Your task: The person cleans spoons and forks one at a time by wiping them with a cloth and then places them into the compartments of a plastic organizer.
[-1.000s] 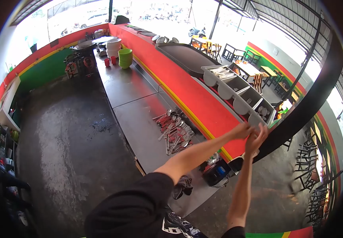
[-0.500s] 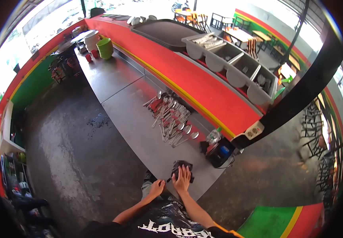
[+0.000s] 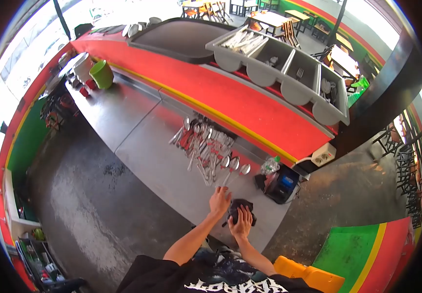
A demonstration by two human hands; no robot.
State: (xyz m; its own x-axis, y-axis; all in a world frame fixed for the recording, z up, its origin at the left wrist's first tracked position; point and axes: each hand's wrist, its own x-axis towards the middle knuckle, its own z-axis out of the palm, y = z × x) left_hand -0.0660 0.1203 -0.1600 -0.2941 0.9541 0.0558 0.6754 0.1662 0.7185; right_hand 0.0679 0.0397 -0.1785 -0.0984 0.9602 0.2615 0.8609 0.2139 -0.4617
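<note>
My left hand (image 3: 219, 202) reaches over the steel counter. Its fingertips close at the handle end of a spoon (image 3: 234, 163) at the near edge of a cutlery pile; the exact contact is small and hard to see. Under my right hand (image 3: 241, 222) lies a bunched black cloth (image 3: 243, 203), with the fingers draped over it and gripping it against the counter. The pile of spoons and forks (image 3: 206, 146) spreads along the back of the counter, several pieces overlapping, with something red among them.
A black device with a blue screen (image 3: 281, 184) and a clear plastic bottle (image 3: 270, 166) stand right of the pile. A grey cutlery holder (image 3: 289, 79) and a dark tray (image 3: 172, 36) rest on the red ledge. Green containers (image 3: 102, 74) stand at the counter's far left.
My left hand has moved forward from the counter's front edge to the nearest spoons. My right hand stays on the black cloth. The view has shifted.
</note>
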